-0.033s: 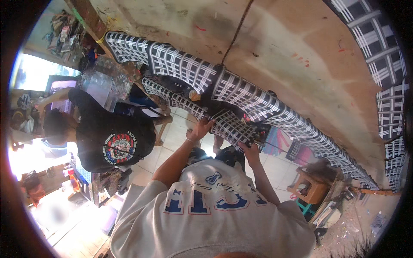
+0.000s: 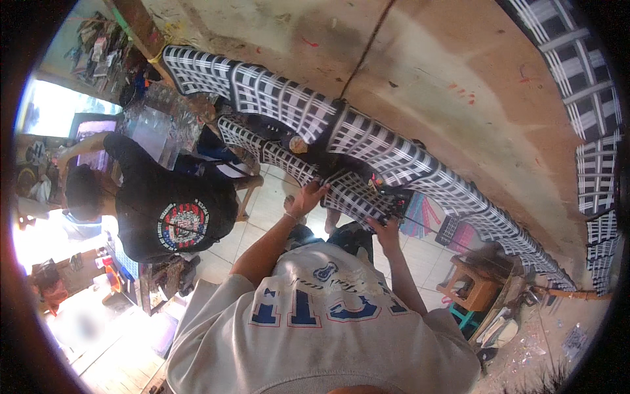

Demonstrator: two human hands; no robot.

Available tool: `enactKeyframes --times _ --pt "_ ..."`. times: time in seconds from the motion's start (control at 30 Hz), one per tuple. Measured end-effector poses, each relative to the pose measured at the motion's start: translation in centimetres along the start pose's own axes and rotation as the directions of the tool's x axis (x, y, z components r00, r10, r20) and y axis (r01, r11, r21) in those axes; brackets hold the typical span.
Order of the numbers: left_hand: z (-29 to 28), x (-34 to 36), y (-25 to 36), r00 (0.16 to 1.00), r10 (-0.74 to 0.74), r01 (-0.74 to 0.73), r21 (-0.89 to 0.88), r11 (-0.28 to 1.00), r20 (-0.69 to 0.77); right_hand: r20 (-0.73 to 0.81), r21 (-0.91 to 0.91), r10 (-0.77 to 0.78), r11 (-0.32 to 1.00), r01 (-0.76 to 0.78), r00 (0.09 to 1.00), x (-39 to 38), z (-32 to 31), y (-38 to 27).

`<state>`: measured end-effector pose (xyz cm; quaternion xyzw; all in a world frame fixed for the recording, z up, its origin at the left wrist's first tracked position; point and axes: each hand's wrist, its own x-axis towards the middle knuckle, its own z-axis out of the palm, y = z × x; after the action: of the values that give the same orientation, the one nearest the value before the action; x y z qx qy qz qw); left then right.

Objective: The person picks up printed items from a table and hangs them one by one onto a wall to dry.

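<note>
In front of me hangs a black-and-white checked cloth panel (image 2: 354, 199) with a dark edge. My left hand (image 2: 308, 198) pinches its upper left edge, thumb and fingers closed. At the panel's lower right corner, my right hand (image 2: 384, 231) has its fingers closed on the edge; the fingertips are partly hidden. Just beyond, a longer row of matching checked cloth pieces (image 2: 282, 97) hangs along a line. Another strip of the same checked cloth (image 2: 268, 152) runs up to the left of my left hand. Dark material (image 2: 321, 161) lies between the two rows.
A person in a black shirt (image 2: 174, 197) sits at the left, facing a screen (image 2: 95, 131). A stained wall (image 2: 453, 72) rises behind the hanging cloth. On the right stands a small wooden stool (image 2: 469, 289). More checked cloth (image 2: 596, 177) hangs at the far right. Light floor tiles (image 2: 262, 217) lie below.
The view has shifted very slightly. Both hands keep their hold on the checked cloth panel in nearly the same place.
</note>
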<state>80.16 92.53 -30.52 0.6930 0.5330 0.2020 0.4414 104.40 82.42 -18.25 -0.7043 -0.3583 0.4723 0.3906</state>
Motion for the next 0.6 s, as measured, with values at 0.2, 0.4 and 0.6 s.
enactKeyframes --times 0.2,0.4,0.6 --pt "-4.2 -1.0 4.9 0.959 -0.139 0.197 -0.229 0.953 0.248 -0.011 -0.186 -0.139 0.973 0.135 0.99 -1.7 -1.2 -4.3" --pt "-5.3 -0.1 4.3 0.953 0.057 0.108 -0.507 0.855 0.299 -0.147 -0.077 -0.062 0.996 0.051 0.987 -3.2 0.7 -9.1" --pt "-9.6 2.4 7.7 0.958 -0.045 0.247 -0.741 0.624 0.282 -0.263 0.113 -0.05 0.99 0.083 0.964 -4.0 1.9 -12.4"
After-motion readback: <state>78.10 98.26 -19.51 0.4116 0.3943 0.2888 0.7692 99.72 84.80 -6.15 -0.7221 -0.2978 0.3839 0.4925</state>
